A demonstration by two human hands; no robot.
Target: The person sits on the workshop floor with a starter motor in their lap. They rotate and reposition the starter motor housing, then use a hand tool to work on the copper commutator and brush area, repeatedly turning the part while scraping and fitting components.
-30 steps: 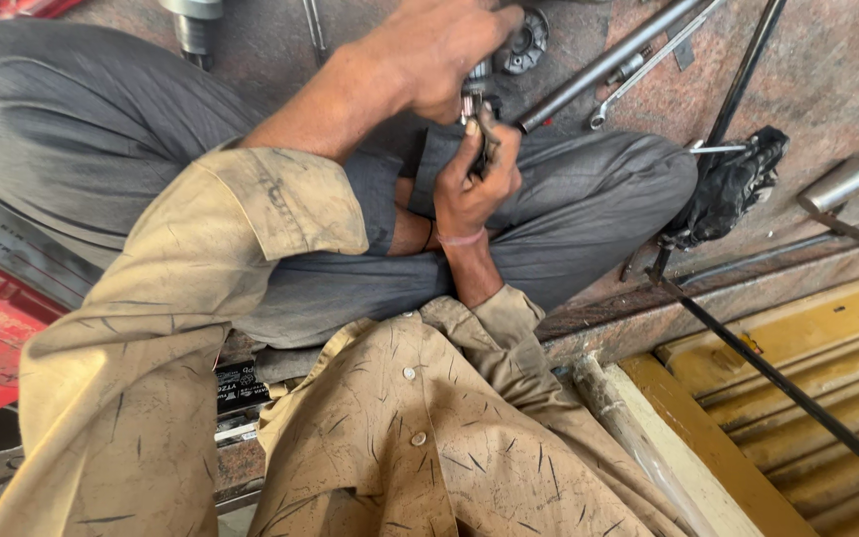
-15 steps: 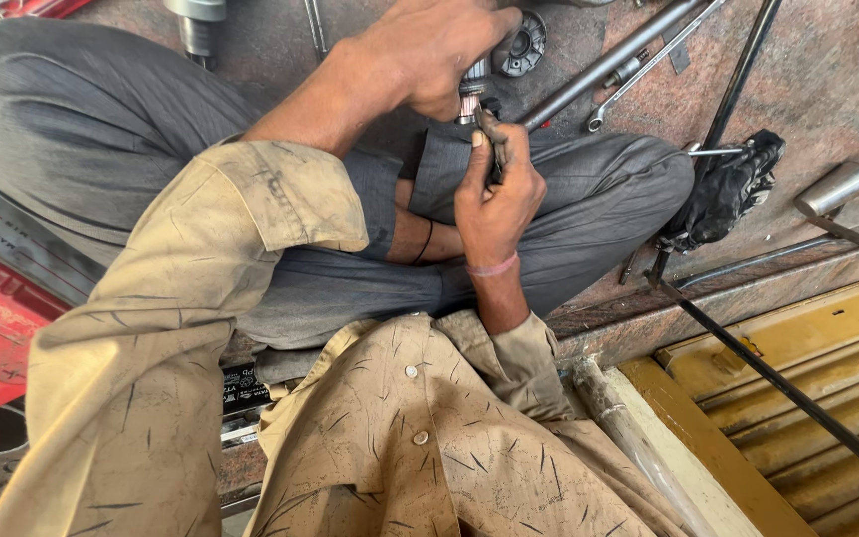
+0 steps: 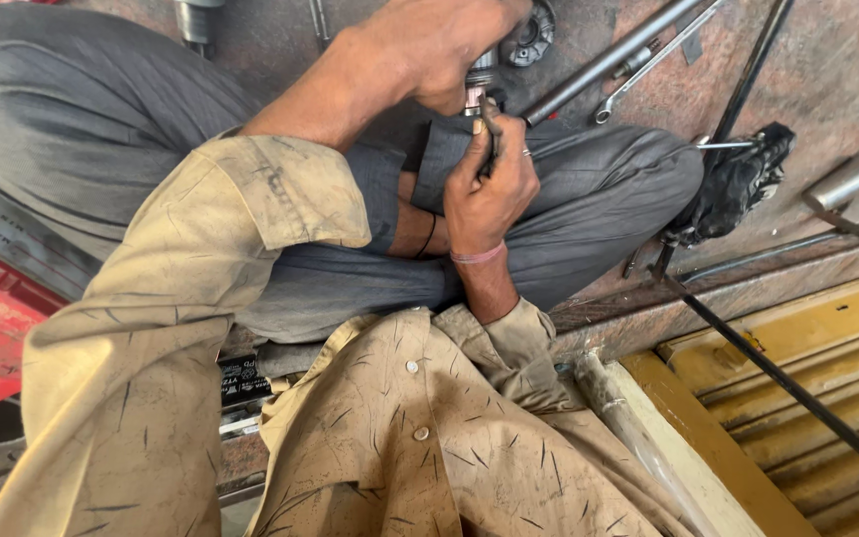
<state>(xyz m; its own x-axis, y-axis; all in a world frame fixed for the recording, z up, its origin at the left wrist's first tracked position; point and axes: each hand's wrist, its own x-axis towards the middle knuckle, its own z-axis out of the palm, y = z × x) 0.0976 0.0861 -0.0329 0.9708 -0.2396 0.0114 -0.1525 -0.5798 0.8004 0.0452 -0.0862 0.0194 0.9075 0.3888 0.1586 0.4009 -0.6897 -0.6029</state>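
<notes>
Small metal part (image 3: 479, 85) — clenched between left hand (image 3: 439, 45) and right hand (image 3: 489, 184) — over grey-trousered lap (image 3: 589, 199).

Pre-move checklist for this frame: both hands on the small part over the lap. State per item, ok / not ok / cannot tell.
1. Left hand grips the small cylindrical metal part from above: ok.
2. Right hand holds a thin dark tool up against that part: ok.
3. Tool tip seated in the part: cannot tell, fingers hide the contact.
4. Part supported over the grey-trousered lap, not loose on the floor: ok.
5. Silver open-ended spanner and long steel bar lie apart from both hands: ok.
6. Thin black rod crosses the floor near the knee: not ok, snag risk.
</notes>
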